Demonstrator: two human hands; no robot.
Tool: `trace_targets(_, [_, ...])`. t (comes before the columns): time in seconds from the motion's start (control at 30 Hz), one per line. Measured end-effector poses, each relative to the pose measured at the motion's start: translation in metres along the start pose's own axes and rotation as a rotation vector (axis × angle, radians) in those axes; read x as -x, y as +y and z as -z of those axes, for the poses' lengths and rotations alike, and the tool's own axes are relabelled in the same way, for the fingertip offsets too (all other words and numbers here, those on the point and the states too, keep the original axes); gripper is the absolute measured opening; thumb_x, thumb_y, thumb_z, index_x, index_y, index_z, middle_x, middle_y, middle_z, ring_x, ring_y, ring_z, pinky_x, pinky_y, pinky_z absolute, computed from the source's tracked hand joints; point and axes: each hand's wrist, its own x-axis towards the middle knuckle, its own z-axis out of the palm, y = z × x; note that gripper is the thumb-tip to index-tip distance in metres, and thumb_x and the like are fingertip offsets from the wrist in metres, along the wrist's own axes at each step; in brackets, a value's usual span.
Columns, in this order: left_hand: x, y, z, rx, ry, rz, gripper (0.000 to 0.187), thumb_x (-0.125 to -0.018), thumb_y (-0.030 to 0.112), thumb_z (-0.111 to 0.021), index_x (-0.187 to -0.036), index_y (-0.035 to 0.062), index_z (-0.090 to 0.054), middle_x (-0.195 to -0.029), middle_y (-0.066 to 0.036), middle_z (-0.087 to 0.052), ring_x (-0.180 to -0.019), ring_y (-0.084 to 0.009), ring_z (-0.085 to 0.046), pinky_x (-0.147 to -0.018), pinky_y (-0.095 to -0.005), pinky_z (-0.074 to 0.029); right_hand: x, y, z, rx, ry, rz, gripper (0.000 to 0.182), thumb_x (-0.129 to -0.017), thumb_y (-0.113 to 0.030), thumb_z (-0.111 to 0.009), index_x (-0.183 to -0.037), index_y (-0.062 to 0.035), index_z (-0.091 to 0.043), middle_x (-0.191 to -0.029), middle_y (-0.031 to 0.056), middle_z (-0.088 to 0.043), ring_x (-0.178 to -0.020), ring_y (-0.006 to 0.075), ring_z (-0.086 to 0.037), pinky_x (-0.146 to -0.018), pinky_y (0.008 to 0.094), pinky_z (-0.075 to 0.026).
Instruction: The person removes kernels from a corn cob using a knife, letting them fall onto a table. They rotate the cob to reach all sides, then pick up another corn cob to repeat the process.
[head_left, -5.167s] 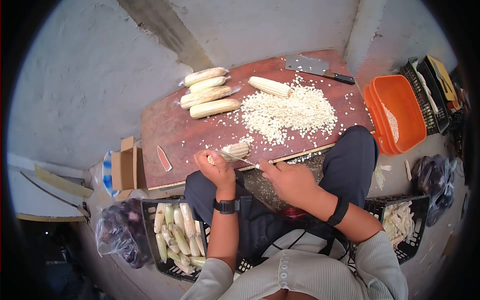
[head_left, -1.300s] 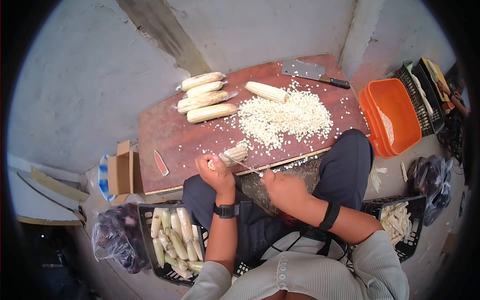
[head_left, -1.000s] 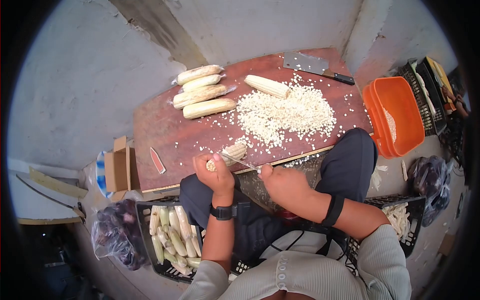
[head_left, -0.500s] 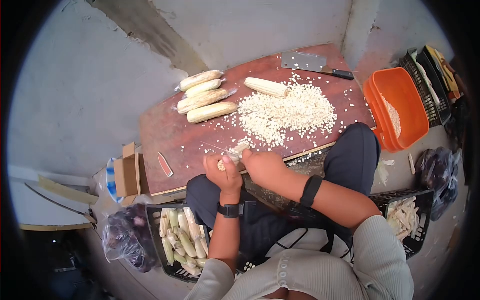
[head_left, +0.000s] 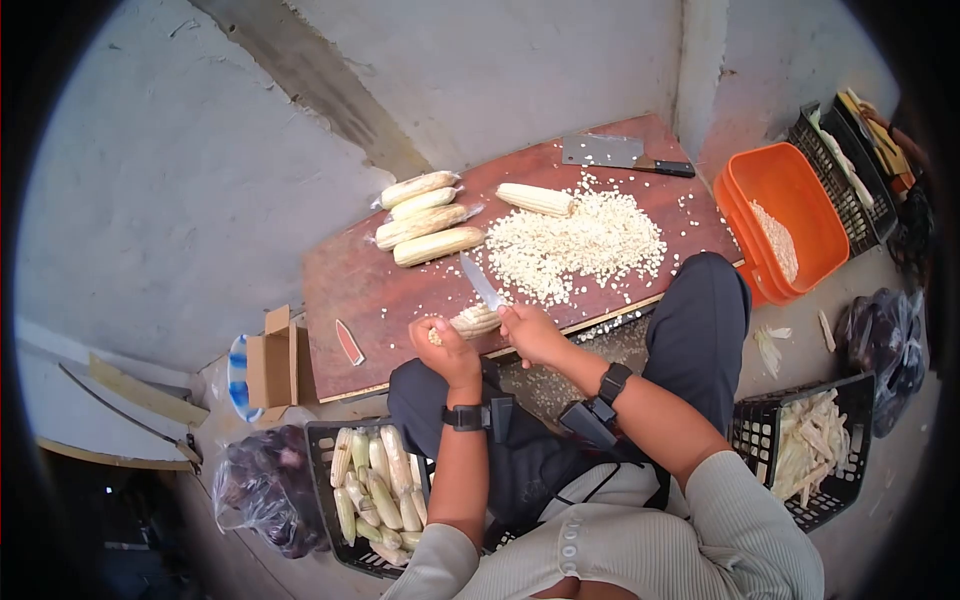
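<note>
My left hand [head_left: 447,350] grips one end of a pale corn cob [head_left: 474,321] at the near edge of the red board [head_left: 345,290]. My right hand [head_left: 532,333] holds a small knife [head_left: 482,281], its blade pointing up and away to the left, beside the far end of that cob. Beyond my hands lies a heap of loose white kernels [head_left: 575,247]. One whole cob [head_left: 535,199] rests at the heap's far left edge. Several more cobs [head_left: 437,246] lie in a stack at the left.
A cleaver [head_left: 605,151] lies at the board's far edge, and a red pointed object [head_left: 349,342] at its left. An orange bin [head_left: 800,210] stands right. Black crates hold cobs [head_left: 380,490] and husk-like pieces [head_left: 808,445]. A cardboard box [head_left: 272,368] stands left.
The knife blade has swung upward from lying low across the cob. My right hand has turned with it, and more of the cob shows. The whole view has shifted slightly.
</note>
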Motion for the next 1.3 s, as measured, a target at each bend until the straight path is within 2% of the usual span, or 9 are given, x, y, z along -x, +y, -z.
trace_targets(0.03, [0.000,-0.004,0.001,0.018,0.024,0.044,0.029,-0.092,0.028,-0.046,-0.081,0.0005,-0.046,-0.078,-0.011,-0.047,-0.073,-0.0239,-0.047,-0.071,-0.0360,-0.039,-0.003,0.005,0.003,-0.021,0.041,-0.036,0.034,-0.093,-0.030,-0.042,-0.083,0.0007,-0.053,-0.072,0.0218,-0.059,-0.069,0.0407,-0.058,-0.065,0.0466,-0.047])
trace_targets(0.13, [-0.001,-0.011,-0.001,0.083,0.070,0.174,0.027,-0.091,0.026,-0.047,-0.082,0.0004,-0.047,-0.078,-0.011,-0.047,-0.073,-0.0240,-0.047,-0.071,-0.0356,-0.040,0.003,0.019,0.012,0.448,0.322,0.360,0.032,-0.092,-0.030,-0.043,-0.086,-0.0001,-0.053,-0.073,0.0202,-0.058,-0.072,0.0391,-0.059,-0.066,0.0466,-0.047])
trace_targets(0.27, [-0.001,-0.012,0.000,0.082,0.070,0.239,0.027,-0.091,0.025,-0.048,-0.082,0.0001,-0.047,-0.079,-0.011,-0.048,-0.074,-0.0244,-0.048,-0.072,-0.0363,-0.040,0.041,0.003,0.018,0.708,0.450,0.612,0.022,-0.092,-0.023,-0.046,-0.089,-0.0021,-0.053,-0.073,0.0169,-0.058,-0.069,0.0358,-0.060,-0.062,0.0459,-0.047])
trace_targets(0.37, [-0.001,-0.011,0.000,0.027,0.041,0.168,0.027,-0.091,0.025,-0.049,-0.083,-0.0002,-0.048,-0.080,-0.012,-0.048,-0.076,-0.0253,-0.048,-0.073,-0.0374,-0.039,0.056,-0.005,0.018,0.818,0.435,0.810,0.019,-0.091,-0.020,-0.047,-0.090,-0.0023,-0.054,-0.070,0.0147,-0.058,-0.064,0.0343,-0.060,-0.057,0.0428,-0.048])
trace_targets(0.67, [-0.003,0.005,-0.001,-0.019,-0.016,0.129,0.025,-0.088,0.023,-0.054,-0.081,-0.0002,-0.048,-0.079,-0.012,-0.048,-0.076,-0.0260,-0.048,-0.072,-0.0375,-0.039,0.075,0.014,0.006,1.285,0.428,0.715,0.018,-0.078,-0.013,-0.053,-0.090,-0.0006,-0.052,-0.060,0.0083,-0.055,-0.050,0.0212,-0.060,-0.038,0.0336,-0.046])
trace_targets(0.87, [-0.008,0.007,-0.008,0.070,-0.023,0.117,0.021,-0.086,0.018,-0.055,-0.080,-0.0004,-0.048,-0.076,-0.012,-0.051,-0.070,-0.0257,-0.048,-0.068,-0.0361,-0.040,0.063,0.010,0.007,1.308,0.416,0.678,0.022,-0.075,-0.012,-0.054,-0.093,0.0003,-0.050,-0.059,0.0064,-0.051,-0.046,0.0181,-0.056,-0.037,0.0297,-0.042])
trace_targets(1.07, [-0.015,0.006,-0.009,0.036,-0.053,0.053,0.021,-0.084,0.018,-0.054,-0.076,-0.0003,-0.049,-0.074,-0.013,-0.052,-0.067,-0.0264,-0.049,-0.065,-0.0360,-0.040,0.044,0.006,0.011,1.289,0.372,0.736,0.018,-0.076,-0.012,-0.054,-0.089,-0.0010,-0.049,-0.058,0.0061,-0.050,-0.045,0.0173,-0.056,-0.036,0.0288,-0.043])
trace_targets(1.17, [-0.014,0.009,-0.008,-0.008,-0.187,0.024,0.025,-0.087,0.022,-0.052,-0.075,-0.0002,-0.048,-0.076,-0.010,-0.052,-0.072,-0.0201,-0.048,-0.070,-0.0332,-0.039,0.030,-0.003,0.011,1.221,0.339,0.773,0.016,-0.076,-0.012,-0.054,-0.087,-0.0018,-0.049,-0.057,0.0057,-0.049,-0.046,0.0174,-0.056,-0.036,0.0290,-0.043])
trace_targets(1.3, [-0.014,0.012,-0.015,-0.017,-0.186,-0.050,0.026,-0.086,0.022,-0.051,-0.071,0.0011,-0.046,-0.072,-0.009,-0.050,-0.069,-0.0201,-0.045,-0.067,-0.0331,-0.037,0.000,-0.008,0.000,1.128,0.346,0.802,0.015,-0.075,-0.012,-0.056,-0.084,-0.0031,-0.047,-0.060,0.0094,-0.054,-0.051,0.0241,-0.060,-0.041,0.0329,-0.047])
